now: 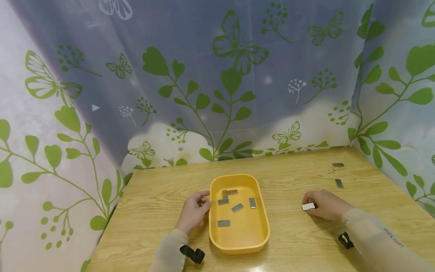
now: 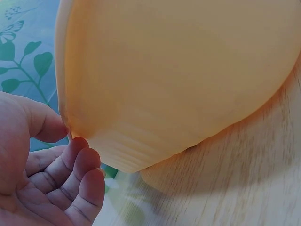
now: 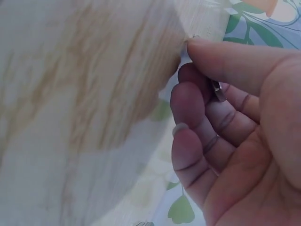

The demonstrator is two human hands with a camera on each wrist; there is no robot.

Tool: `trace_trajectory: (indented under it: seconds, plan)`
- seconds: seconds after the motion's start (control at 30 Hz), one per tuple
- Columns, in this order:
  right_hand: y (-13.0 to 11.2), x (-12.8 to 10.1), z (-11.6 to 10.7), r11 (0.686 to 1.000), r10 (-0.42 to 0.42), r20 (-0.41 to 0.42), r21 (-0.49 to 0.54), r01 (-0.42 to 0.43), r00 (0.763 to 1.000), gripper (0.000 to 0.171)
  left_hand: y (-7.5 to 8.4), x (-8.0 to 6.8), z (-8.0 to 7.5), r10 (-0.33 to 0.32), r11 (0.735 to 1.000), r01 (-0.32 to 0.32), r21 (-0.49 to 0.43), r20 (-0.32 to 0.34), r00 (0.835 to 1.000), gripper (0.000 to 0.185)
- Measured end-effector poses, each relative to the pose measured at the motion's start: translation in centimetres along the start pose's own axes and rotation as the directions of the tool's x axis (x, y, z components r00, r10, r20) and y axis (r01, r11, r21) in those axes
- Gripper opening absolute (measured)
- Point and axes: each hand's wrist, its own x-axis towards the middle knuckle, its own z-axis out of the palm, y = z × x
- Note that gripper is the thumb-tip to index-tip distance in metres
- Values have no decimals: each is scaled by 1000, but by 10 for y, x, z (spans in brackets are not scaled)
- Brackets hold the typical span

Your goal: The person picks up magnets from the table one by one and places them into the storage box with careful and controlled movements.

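Note:
Against the left side of a yellow plastic tub [image 1: 239, 241] rests my left hand [image 1: 194, 209], its fingers loosely bent. In the left wrist view the left thumb tip touches the edge of the tub [image 2: 178, 70]. Several small flat grey metal blocks [image 1: 224, 223] lie scattered inside the tub. To the right, low over the table, my right hand [image 1: 324, 204] pinches a similar metal block [image 1: 308, 206] that looks bright white from above. In the right wrist view, the right hand's [image 3: 225, 113] curled fingers mostly hide the block [image 3: 217, 92].
Two more metal blocks, a far one [image 1: 338, 165] and a nearer one [image 1: 339, 183], lie on the wooden table [image 1: 289, 170] beyond the right hand. A curtain [image 1: 190, 113] with green leaves and butterflies hangs behind the table and along its sides.

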Motion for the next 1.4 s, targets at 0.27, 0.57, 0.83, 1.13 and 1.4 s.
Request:
trace_trajectory:
  seconds: [0.27,0.57,0.83,1.13,1.4]
  plan:
    - [2,2,-1,1000,11,21,13,-12,1000,8,-2,-1,0,-4,1000,5,11,-7,1000,35]
    - [0,0,1,998,1,-32,-60,-3,999,11,-2,0,-1,-1,1000,1,1,-3,1000,36]
    - [-6,4,-5,1000,2,-18,-28,-3,1000,11,-1,-1,-1,7,1000,-7,14,-7,1000,35]
    - [-28,13,-12,998,-69,-52,2,69,996,12,0,0,-1,0,1000,0,20,-21,1000,35]
    - [-53,21,-16,985,-175,-47,-10,174,984,8,-2,1,0,28,999,-27,34,-19,999,35]
